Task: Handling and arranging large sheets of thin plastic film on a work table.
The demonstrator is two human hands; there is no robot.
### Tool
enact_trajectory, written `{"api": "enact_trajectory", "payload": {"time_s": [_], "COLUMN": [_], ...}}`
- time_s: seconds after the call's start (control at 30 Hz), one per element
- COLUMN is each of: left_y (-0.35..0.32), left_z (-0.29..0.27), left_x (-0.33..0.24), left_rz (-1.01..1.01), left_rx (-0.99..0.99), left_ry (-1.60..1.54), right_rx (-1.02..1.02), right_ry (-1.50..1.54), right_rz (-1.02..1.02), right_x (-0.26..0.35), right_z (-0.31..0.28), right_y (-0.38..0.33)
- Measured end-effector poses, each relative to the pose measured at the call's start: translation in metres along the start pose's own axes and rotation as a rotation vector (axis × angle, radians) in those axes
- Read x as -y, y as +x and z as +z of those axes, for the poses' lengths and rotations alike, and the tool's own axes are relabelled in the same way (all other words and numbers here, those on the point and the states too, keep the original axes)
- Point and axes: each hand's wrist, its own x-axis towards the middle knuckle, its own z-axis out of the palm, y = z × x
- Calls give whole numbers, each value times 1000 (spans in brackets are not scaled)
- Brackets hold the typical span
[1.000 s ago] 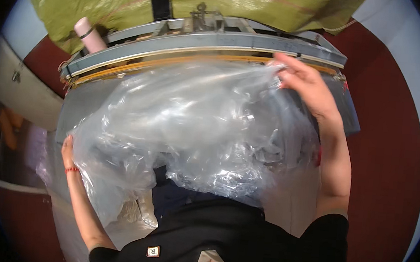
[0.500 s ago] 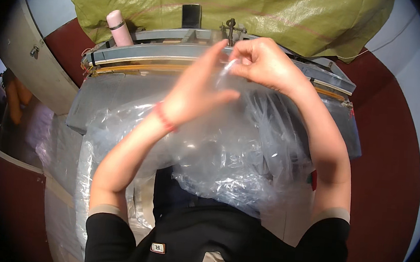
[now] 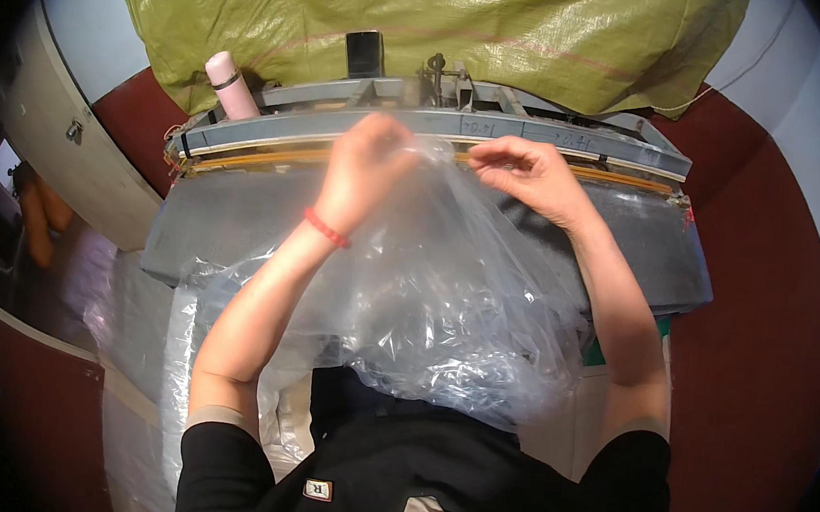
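A clear, crinkled plastic sheet (image 3: 427, 287) hangs from the work surface down over my lap, its upper end gathered to a peak. My left hand (image 3: 367, 169), with a red bead bracelet on the wrist, is closed on that raised end; its fingers are slightly blurred. Just right of the peak, my right hand (image 3: 538, 181) has its fingers curved and the thumb apart, with nothing visible between them. Both hands are over the front of a long grey metal frame (image 3: 289, 128) with yellowish strips along it.
Behind the frame hangs a large olive-green woven sheet (image 3: 431, 14). A pink bottle (image 3: 233, 86) stands at the frame's left, and a dark phone-like slab (image 3: 364, 54) leans near its middle. A grey padded ledge (image 3: 230, 196) runs below the frame. More clear plastic (image 3: 180, 372) lies at left.
My left hand has drawn back left and closed on the plastic. The right hand has come away from it, lower and slightly right, its fingers loosened. The plastic's upper end is now raised and spread.
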Motion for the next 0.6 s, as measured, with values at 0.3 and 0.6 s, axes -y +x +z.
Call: {"api": "enact_trajectory", "payload": {"time_s": [0.3,0.6], "left_y": [6,3], "left_z": [-11,-15], "left_x": [-16,-12], "left_rz": [-38,217], "left_rx": [-45,-97], "left_ry": [-94,197], "right_rx": [41,-115], "right_ry": [235,-93], "right_rz": [61,-86], "right_x": [5,6], "right_z": [25,24], "right_y": [13,24]}}
